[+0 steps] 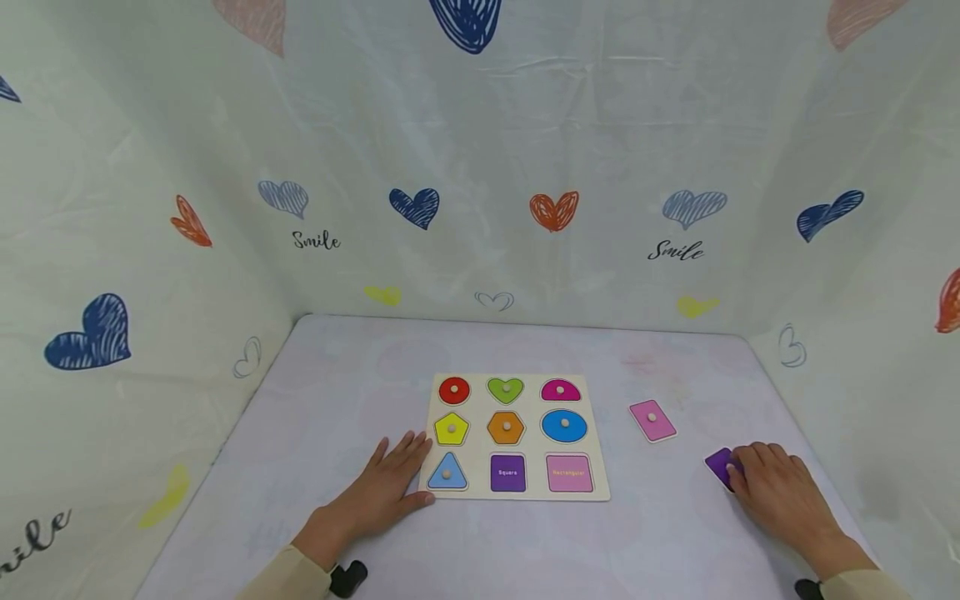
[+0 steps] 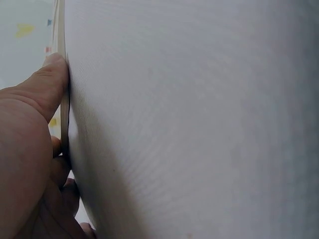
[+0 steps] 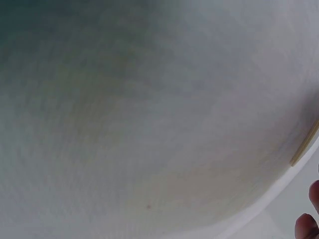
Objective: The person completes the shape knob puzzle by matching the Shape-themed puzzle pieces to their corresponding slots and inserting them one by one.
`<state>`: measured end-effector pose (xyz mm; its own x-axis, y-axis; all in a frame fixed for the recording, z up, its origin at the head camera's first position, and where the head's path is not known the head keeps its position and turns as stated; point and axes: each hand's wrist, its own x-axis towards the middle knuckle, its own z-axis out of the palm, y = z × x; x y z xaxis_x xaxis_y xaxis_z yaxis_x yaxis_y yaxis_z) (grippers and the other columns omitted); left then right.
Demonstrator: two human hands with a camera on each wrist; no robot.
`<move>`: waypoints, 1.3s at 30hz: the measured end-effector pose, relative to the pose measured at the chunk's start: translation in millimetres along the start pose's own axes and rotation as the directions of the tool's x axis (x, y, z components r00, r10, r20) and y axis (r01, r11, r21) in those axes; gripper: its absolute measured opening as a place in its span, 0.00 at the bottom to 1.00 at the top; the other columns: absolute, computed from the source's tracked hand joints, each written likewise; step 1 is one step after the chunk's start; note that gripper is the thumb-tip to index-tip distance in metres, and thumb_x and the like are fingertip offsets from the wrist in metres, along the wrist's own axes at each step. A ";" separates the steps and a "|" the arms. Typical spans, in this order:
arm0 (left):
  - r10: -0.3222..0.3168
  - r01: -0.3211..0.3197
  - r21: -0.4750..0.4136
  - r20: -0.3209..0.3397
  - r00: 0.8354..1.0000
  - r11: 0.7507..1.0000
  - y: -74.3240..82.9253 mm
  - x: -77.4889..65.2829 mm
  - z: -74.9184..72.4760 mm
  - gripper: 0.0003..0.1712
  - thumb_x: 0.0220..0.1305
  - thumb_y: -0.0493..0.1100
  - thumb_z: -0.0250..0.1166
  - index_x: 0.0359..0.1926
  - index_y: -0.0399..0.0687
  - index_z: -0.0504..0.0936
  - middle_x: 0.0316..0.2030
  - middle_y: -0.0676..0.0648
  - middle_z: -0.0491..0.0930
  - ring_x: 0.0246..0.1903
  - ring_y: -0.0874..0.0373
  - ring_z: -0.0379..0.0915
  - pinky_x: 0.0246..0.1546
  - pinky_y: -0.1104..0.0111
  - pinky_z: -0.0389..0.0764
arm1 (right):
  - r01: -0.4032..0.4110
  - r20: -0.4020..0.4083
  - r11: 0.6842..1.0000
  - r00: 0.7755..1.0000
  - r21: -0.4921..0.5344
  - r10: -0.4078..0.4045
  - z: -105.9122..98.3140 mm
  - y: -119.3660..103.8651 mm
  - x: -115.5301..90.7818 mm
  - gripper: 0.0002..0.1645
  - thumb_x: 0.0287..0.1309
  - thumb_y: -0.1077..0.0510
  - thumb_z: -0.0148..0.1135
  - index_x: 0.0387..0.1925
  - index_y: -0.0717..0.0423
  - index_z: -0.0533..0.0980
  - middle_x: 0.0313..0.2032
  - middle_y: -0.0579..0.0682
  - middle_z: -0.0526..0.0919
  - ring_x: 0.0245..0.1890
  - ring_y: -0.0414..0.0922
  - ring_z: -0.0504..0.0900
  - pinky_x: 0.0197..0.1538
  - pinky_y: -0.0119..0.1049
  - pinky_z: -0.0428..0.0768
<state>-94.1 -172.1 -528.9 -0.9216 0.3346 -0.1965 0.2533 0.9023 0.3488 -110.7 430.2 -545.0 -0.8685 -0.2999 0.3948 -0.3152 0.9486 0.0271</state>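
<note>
A shape puzzle board point(image 1: 477, 492) with a pale frame lies on the table, several colored knobbed pieces set in it. The square and rectangular spots in its front row show printed words. My left hand point(image 1: 386, 483) rests flat at the board's left edge, fingers straight and thumb at the front corner; the left wrist view shows the thumb point(image 2: 47, 82) touching the edge. On the right, my right hand point(image 1: 780, 500) holds a purple square puzzle piece point(image 1: 718, 467) at the table, its knob hidden under the fingers. In the right wrist view only the piece's wooden edge point(image 3: 304, 144) shows.
A pink rectangular puzzle piece point(image 1: 652, 421) with a knob lies between the board and my right hand. The table point(image 1: 360, 367) has a white cover. Behind it and at both sides hangs a pale curtain point(image 1: 480, 125) printed with hearts.
</note>
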 end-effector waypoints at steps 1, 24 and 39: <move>0.001 -0.001 0.000 -0.001 1.000 1.000 0.0 -0.1 0.3 0.52 0.69 0.65 0.67 0.83 0.48 0.58 0.83 0.48 0.56 0.84 0.48 0.43 0.83 0.43 0.42 | 0.002 0.005 1.000 1.000 -0.004 -0.002 0.0 -0.3 0.0 0.15 0.53 0.62 0.73 0.40 0.63 0.78 0.35 0.56 0.82 0.39 0.58 0.78 0.36 0.51 0.71; 0.002 -0.002 -0.001 -0.005 1.000 1.000 -1.3 0.3 1.2 0.52 0.69 0.66 0.66 0.84 0.49 0.57 0.83 0.48 0.56 0.84 0.49 0.43 0.84 0.44 0.42 | -0.070 0.136 0.997 0.988 -0.031 0.074 -1.6 -2.3 -0.3 0.12 0.60 0.59 0.71 0.40 0.61 0.77 0.35 0.54 0.80 0.40 0.58 0.75 0.39 0.55 0.70; -0.010 0.010 0.006 0.000 1.000 1.000 -2.6 1.7 3.0 0.53 0.69 0.66 0.66 0.84 0.50 0.56 0.83 0.50 0.55 0.85 0.49 0.42 0.84 0.44 0.41 | 0.042 -0.058 0.997 0.997 -0.060 -0.046 -1.8 -15.7 27.6 0.12 0.65 0.56 0.60 0.35 0.62 0.72 0.27 0.54 0.71 0.32 0.58 0.69 0.33 0.50 0.65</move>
<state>-95.4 -173.1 -532.8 -0.9244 0.3250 -0.1997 0.2455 0.9075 0.3408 -129.1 407.2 -532.9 -0.8296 -0.3368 0.4454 -0.3283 0.9394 0.0989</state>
